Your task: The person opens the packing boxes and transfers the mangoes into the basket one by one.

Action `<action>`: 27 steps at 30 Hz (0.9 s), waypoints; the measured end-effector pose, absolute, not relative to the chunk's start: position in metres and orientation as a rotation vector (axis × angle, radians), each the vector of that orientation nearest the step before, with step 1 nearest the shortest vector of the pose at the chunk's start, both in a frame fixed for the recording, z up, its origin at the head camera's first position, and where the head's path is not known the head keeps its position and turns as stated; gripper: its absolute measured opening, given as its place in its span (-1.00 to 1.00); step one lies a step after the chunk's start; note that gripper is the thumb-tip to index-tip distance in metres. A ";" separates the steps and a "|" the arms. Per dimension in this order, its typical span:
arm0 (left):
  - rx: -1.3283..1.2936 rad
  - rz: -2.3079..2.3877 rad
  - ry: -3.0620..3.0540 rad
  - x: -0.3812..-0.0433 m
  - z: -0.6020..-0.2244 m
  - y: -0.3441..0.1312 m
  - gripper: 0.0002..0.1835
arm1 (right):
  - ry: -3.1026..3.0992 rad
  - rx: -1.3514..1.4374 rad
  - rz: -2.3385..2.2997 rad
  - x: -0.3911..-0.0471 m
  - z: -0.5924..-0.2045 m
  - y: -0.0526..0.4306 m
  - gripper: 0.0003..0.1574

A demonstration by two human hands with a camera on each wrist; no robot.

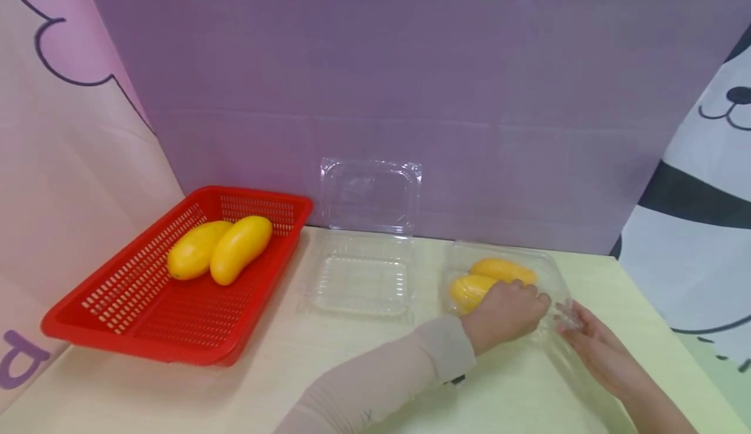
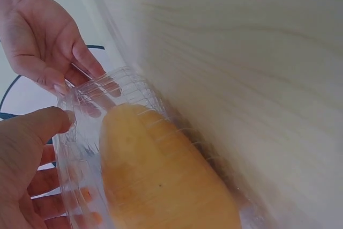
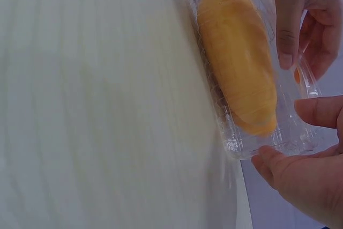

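Two yellow mangoes [image 1: 502,270] lie inside a clear plastic clamshell box [image 1: 548,266] at the right of the table. My left hand [image 1: 509,313] reaches over the box and grips its edge, with the thumb on the near side and the fingers seen through the plastic in the left wrist view. My right hand [image 1: 598,350] pinches a corner of the same box, its thumb and fingers apart around the edge in the right wrist view. One mango [image 3: 238,57] shows large through the clear wall there; the other is mostly hidden.
A red plastic basket [image 1: 235,339] at the left holds two more yellow mangoes [image 1: 242,249]. Another clear clamshell box [image 1: 360,303] stands in the middle, its lid [image 1: 371,196] raised against the purple backdrop [image 1: 405,62]. Printed cloth hangs on both sides.
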State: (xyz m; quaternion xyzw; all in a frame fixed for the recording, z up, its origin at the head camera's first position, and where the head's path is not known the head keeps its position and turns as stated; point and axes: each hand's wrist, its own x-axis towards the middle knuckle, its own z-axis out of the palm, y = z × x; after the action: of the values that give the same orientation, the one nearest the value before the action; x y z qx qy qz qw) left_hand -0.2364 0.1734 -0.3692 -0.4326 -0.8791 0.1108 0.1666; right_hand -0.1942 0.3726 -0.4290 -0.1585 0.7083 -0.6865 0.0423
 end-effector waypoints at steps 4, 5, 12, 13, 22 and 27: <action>-1.238 0.341 -2.450 -0.236 -0.371 0.174 -0.86 | 2.173 -0.491 -2.088 -0.194 -0.429 0.373 -0.17; -1.242 0.369 -2.424 -0.235 -0.372 0.174 -0.85 | 2.174 -0.488 -2.085 -0.194 -0.429 0.373 -0.17; -1.245 0.529 -2.301 -0.234 -0.378 0.177 -0.71 | 2.209 -0.422 -2.060 -0.195 -0.428 0.374 -0.14; -1.251 0.536 -2.316 -0.234 -0.378 0.178 -0.69 | 2.213 -0.403 -2.053 -0.195 -0.428 0.374 -0.13; -1.262 0.579 -2.391 -0.235 -0.373 0.179 -0.60 | 2.207 -0.376 -2.065 -0.195 -0.429 0.374 -0.12; -1.267 0.522 -2.410 -0.235 -0.372 0.175 -0.60 | 2.221 -0.363 -2.066 -0.194 -0.430 0.374 -0.13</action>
State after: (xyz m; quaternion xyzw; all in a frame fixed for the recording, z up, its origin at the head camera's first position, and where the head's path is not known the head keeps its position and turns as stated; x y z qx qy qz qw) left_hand -0.2346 0.1753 -0.3717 -0.4491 -0.8546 0.1851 0.1835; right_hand -0.1944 0.3741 -0.4300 -0.1187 0.7264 -0.6755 0.0432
